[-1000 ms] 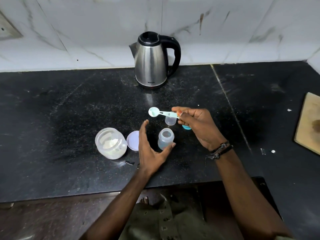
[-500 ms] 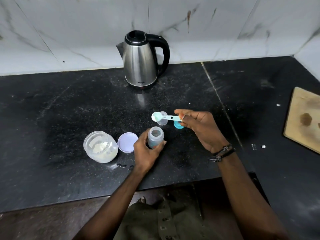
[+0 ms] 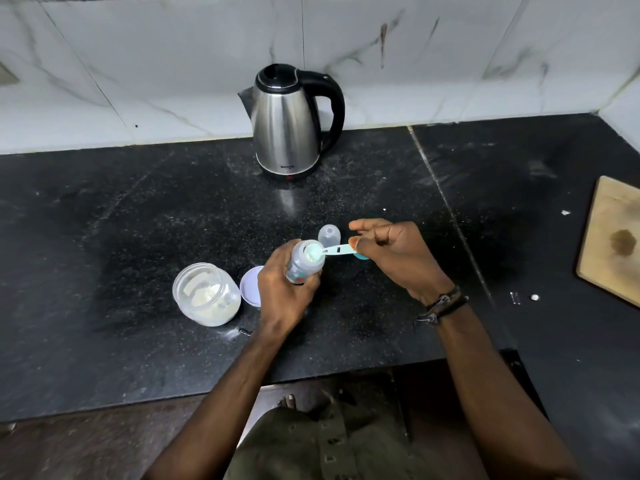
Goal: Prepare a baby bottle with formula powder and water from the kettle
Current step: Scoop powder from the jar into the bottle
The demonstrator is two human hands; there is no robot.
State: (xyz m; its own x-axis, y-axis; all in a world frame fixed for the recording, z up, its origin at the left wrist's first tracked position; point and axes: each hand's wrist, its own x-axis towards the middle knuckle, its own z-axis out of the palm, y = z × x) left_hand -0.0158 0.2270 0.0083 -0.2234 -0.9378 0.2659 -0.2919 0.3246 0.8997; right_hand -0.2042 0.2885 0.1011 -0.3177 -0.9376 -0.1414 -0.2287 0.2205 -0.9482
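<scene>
My left hand (image 3: 282, 294) grips the small clear baby bottle (image 3: 304, 266), lifted and tilted toward the right. My right hand (image 3: 391, 252) pinches the handle of a pale green scoop (image 3: 332, 251), whose bowl sits right over the bottle's open mouth. The open formula jar (image 3: 206, 294) with white powder stands left of my left hand, its lilac lid (image 3: 250, 285) lying flat beside it. The steel kettle (image 3: 287, 124) with a black handle stands at the back by the wall.
A clear bottle cap (image 3: 329, 234) stands behind the bottle, and a teal ring (image 3: 363, 257) peeks out under my right hand. A wooden board (image 3: 613, 237) lies at the right edge. The black counter (image 3: 104, 237) has its front edge near my body.
My left hand closed round the bottle, lifted it and tilted it. The scoop in my right hand moved down onto the bottle's mouth.
</scene>
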